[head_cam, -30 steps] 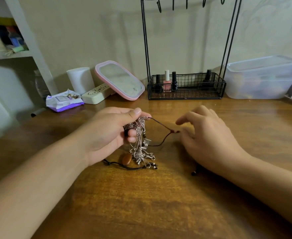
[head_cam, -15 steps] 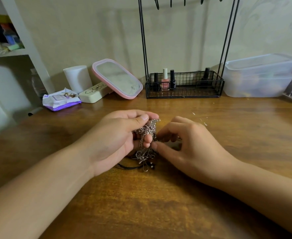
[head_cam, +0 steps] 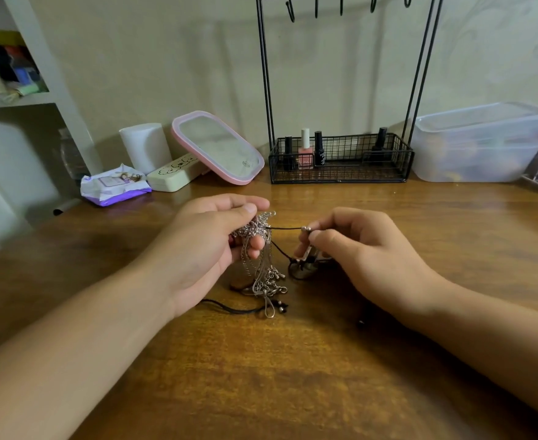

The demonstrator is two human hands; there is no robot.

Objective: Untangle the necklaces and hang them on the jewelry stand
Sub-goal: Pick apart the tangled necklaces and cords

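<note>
Just in front of the black wire jewelry stand point(head_cam: 340, 160), over the brown wooden bench point(head_cam: 293, 376), the left hand point(head_cam: 204, 249) holds a limp bunch of tangled silver chain necklaces point(head_cam: 259, 255) in a curled grip. The right hand point(head_cam: 356, 249) pinches the beaded end of a thin black cord point(head_cam: 285, 229), seemingly also a small pendant. The chains look light, slippery and kink-prone; each is best taken near its clasp.

A brown wooden table point(head_cam: 293, 376) carries everything. Along its far edge, left to right, lie a purple wipes packet point(head_cam: 113, 187), a cream case point(head_cam: 174, 174), a black wire jewelry stand point(head_cam: 340, 160) and a clear plastic box point(head_cam: 480, 144). Near the middle, dangling necklaces point(head_cam: 263, 274) reach the wood.
</note>
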